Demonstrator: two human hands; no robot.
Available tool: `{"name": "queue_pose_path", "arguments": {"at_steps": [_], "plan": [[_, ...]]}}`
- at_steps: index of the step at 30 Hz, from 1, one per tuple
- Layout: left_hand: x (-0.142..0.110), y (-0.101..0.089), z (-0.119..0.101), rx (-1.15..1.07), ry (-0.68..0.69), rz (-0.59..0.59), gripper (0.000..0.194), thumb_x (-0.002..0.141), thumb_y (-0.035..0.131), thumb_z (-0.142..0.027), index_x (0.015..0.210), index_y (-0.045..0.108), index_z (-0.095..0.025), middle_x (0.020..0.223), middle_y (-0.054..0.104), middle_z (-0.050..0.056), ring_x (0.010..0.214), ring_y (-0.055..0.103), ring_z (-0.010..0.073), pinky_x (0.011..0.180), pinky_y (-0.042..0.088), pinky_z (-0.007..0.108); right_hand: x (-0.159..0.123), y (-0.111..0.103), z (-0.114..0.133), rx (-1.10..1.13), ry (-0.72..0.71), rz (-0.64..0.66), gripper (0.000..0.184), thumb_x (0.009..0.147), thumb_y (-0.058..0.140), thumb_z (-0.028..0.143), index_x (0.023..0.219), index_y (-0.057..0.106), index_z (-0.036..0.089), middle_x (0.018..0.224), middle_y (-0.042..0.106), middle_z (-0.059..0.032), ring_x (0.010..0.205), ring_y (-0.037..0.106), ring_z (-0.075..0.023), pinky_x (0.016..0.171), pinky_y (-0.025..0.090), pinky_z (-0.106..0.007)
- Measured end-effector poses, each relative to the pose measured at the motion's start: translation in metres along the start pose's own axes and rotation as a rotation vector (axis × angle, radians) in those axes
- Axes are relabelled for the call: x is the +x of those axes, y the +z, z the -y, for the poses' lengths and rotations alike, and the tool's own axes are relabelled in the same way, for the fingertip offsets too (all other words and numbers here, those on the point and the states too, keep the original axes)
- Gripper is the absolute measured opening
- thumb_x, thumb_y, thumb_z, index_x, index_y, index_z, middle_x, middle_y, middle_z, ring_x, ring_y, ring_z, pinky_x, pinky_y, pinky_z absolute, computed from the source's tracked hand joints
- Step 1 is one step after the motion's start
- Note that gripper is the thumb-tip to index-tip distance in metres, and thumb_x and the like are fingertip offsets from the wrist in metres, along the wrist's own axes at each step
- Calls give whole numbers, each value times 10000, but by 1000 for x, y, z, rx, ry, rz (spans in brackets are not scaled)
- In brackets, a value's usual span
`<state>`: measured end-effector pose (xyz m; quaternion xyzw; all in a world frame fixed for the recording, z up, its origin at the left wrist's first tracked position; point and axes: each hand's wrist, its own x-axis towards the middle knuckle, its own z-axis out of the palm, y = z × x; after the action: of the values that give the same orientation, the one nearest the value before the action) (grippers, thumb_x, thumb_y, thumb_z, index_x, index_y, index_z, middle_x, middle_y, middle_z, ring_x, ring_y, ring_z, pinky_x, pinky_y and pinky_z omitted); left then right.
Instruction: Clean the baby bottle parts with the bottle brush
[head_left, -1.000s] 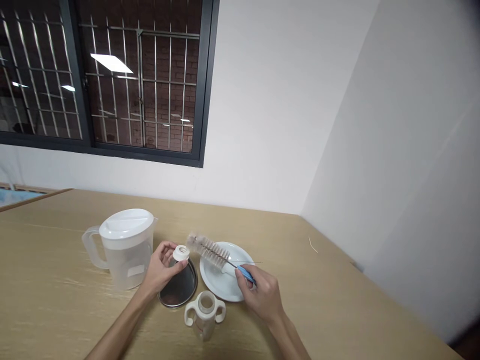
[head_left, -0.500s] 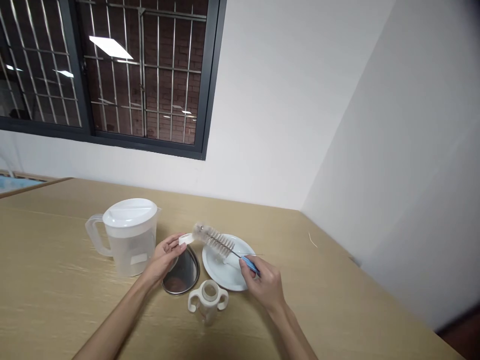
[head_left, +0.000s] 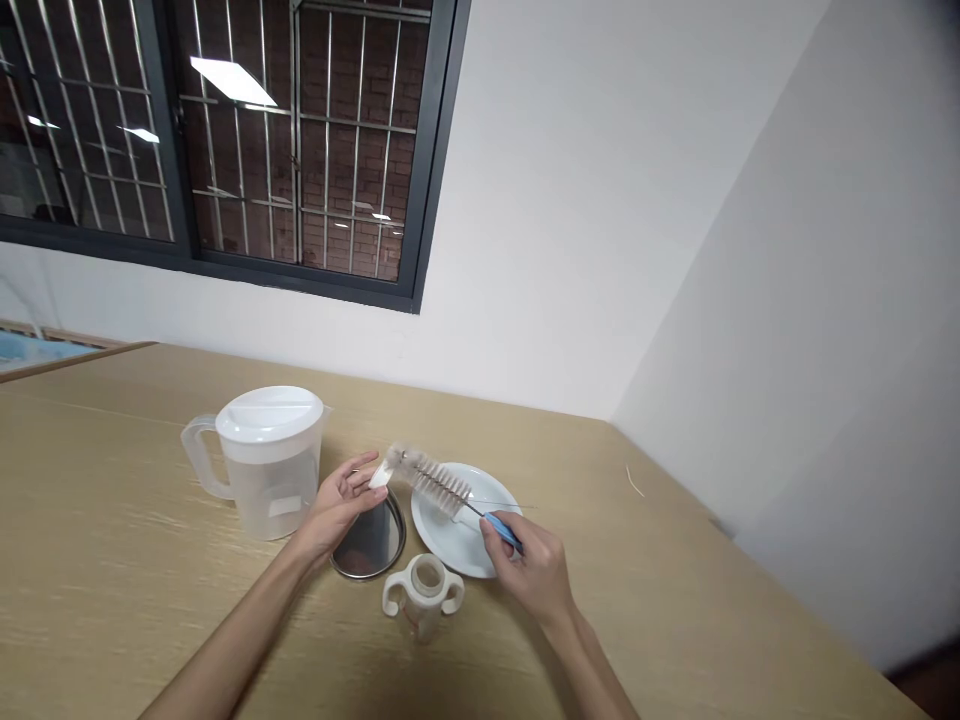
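My left hand (head_left: pixel 346 505) pinches a small white bottle cap or ring (head_left: pixel 381 474) between thumb and fingers, tilted up on its side. In my right hand (head_left: pixel 529 560) is a bottle brush (head_left: pixel 439 482), gripped by its blue handle. The brush's bristly tip points left and meets the cap's opening; how far it reaches inside is unclear. Below the brush, a clear baby bottle (head_left: pixel 425 598) with two white side handles stands upright and uncapped. Under my left hand lies a round metal tray (head_left: pixel 369 545). A white plate (head_left: pixel 463 545) sits beneath the brush, partly covered by it.
To the left stands a lidded clear pitcher (head_left: pixel 271 470) with a white top. A thin white strip (head_left: pixel 634 481) lies on the wooden table (head_left: pixel 645 610) at right. Behind are a white wall (head_left: pixel 540 250) and a barred window (head_left: pixel 300 150).
The white cap has turned from nearly flat to steeply tilted against the brush tip. My left fingers have spread a little. The whole view has shifted slightly.
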<state>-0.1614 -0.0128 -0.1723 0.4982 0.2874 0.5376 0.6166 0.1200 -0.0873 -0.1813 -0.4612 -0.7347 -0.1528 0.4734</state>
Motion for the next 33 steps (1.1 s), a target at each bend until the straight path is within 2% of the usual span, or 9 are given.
{"name": "queue_pose_path", "arguments": {"at_steps": [6,14,19,25,33], "plan": [[-1,0,0,20,-21,-10,749,637,859,-319,1291,528,-168,1138,709,124,998,683,215,901,508,319,0,1,-5,-38,51,-14,207,915,572,311,865,703,158,572,579,9,486,501,-87,529,392,-198],[2,-5,4,36,-15,-20,737,616,870,-279,1252,519,-161,1112,713,124,1013,681,224,914,517,351,0,-2,0,2,4,-24,142,896,603,264,883,691,154,577,572,18,490,507,-82,541,402,-195],[-1,-1,-1,67,-17,-39,753,594,874,-306,1246,528,-153,1101,714,133,1026,680,248,908,525,374,1,0,-2,-44,22,2,202,911,575,306,844,700,163,536,547,22,469,492,-85,514,381,-196],[1,-2,1,55,-12,-51,741,582,878,-288,1227,536,-164,1048,716,99,965,686,219,882,529,355,-1,1,-7,-63,56,-26,208,911,574,318,869,702,159,591,604,5,489,513,-84,539,397,-199],[2,-2,1,38,-17,-38,739,577,880,-252,1213,517,-151,1055,714,118,968,682,218,881,524,355,0,1,-1,-30,12,1,194,911,583,298,842,698,158,535,542,22,477,496,-86,519,377,-197]]}}
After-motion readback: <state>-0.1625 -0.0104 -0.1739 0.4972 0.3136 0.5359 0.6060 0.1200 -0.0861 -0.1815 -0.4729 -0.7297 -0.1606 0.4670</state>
